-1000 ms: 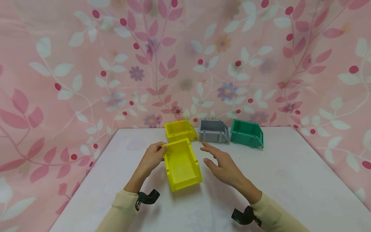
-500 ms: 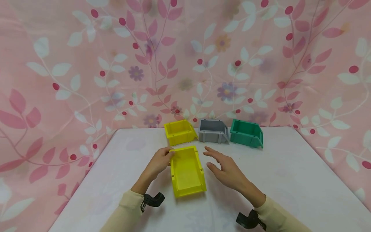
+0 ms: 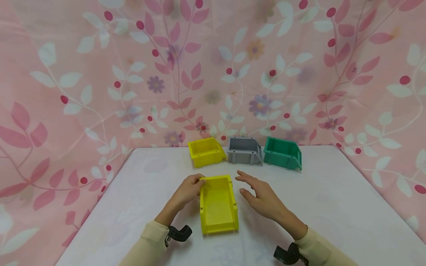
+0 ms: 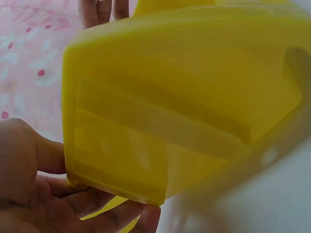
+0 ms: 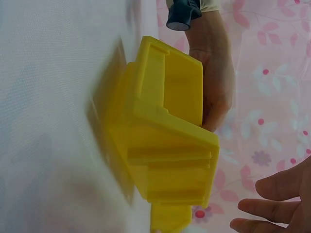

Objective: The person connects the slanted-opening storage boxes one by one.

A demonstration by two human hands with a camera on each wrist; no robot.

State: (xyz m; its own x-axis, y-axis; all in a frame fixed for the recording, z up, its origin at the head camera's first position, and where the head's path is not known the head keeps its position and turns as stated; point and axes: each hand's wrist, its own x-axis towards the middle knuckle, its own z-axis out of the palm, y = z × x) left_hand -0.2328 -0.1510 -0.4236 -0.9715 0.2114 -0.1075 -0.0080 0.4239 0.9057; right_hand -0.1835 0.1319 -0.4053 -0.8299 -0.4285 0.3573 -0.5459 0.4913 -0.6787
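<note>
A yellow plastic storage bin [image 3: 218, 207] faces me with its open top toward the camera and its low front edge nearest me. My left hand [image 3: 188, 193] grips its far left corner, thumb on the rim and fingers beneath, as the left wrist view shows. In the right wrist view the bin [image 5: 175, 177] appears tilted, with a shadow on the cloth beside it. My right hand [image 3: 264, 199] hovers just right of the bin, fingers apart and slightly bent, holding nothing.
Behind, a second yellow bin [image 3: 208, 159], a grey bin [image 3: 244, 157] and a green bin [image 3: 283, 159] stand in a row along the back of the table [image 3: 332, 214]. A pink floral cloth [image 3: 213, 96] hangs behind the table.
My left hand has brought the yellow bin toward me and to the right, turning it straighter and away from the back row. My right hand has shifted slightly right and nearer.
</note>
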